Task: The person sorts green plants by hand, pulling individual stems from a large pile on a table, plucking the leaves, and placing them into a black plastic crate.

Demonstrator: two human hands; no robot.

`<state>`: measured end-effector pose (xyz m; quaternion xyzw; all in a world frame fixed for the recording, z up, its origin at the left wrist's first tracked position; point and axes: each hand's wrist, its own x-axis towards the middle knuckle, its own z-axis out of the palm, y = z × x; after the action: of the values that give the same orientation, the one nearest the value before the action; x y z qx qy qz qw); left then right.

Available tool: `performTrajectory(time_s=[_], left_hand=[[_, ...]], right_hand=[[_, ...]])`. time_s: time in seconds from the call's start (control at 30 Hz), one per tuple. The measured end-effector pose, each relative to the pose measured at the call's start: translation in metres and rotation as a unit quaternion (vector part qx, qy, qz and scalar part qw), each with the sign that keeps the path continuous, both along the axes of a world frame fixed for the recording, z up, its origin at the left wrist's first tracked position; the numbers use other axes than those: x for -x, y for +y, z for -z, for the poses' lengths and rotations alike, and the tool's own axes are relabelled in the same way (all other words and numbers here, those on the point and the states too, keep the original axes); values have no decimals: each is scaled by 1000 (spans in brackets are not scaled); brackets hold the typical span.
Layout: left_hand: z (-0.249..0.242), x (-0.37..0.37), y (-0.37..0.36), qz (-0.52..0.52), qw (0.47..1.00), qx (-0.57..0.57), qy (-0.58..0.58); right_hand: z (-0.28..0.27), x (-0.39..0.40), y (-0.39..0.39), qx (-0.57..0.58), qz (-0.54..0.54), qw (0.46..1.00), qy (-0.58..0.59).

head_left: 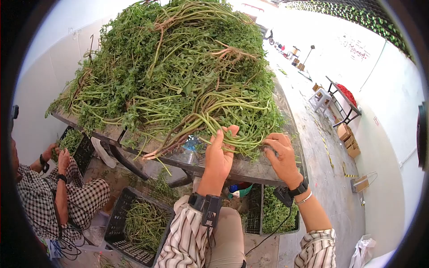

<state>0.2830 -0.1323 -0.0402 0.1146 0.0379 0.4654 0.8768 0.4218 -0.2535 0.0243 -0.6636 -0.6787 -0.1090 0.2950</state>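
Observation:
A large heap of leafy green plants [174,58] with long stems and some reddish roots covers the table. At the table's near edge, my left hand [219,154] is closed round a bunch of long green stems [228,107], with the thumb pointing up. Reddish-brown stem ends [154,155] stick out to the left of it. My right hand [281,156] is just right of the bunch, its fingers curled and pinched together near the stem tips. Something small and dark shows at those fingertips, too small to name.
Below the table stand a black crate of stems [143,219] and another crate of green leaves [279,210]. At the left, a person in checked clothing [67,192] handles greens over a crate. Farther right are a white stool [321,99], a table with red items [346,94] and cardboard boxes [348,138].

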Motion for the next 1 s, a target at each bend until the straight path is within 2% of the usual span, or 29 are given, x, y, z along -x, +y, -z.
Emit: performTrajectory(time_s=[0.1,0.27,0.33,0.43,0.5,0.57,0.63,0.73,0.8,0.87,1.0], left_hand=[[-1,2,-1,1,1000,11,-2],[4,1,1,-7,999,31,-15],[11,1,5,21,998,11,-66],[10,-2,4,23,996,-18,-80],[1,0,-2,24,997,-5,-66],[-11,1,-10,-18,999,10,27],[-10,1,-11,-9,999,3,36],[-6,-1,-11,12,999,-12,30],[-1,-5,-7,8,999,-19,-35],[-1,-6,-8,0,999,-14,-35],[-1,-8,-9,-14,999,-20,-44]], right_hand=[[4,6,5,12,-3,1000,27],[15,-1,16,18,0,1000,-20],[12,-3,14,24,-11,999,-28],[4,-7,10,25,-27,998,-50],[-2,-10,7,16,-32,997,-63],[-7,-13,5,2,-38,995,-94],[-14,-13,3,2,-36,996,-84],[-18,-14,-1,9,-32,996,-83],[-22,-13,-3,16,-31,995,-95],[-26,-11,-6,60,-46,990,-120],[-24,-16,-9,71,-59,989,-114]])
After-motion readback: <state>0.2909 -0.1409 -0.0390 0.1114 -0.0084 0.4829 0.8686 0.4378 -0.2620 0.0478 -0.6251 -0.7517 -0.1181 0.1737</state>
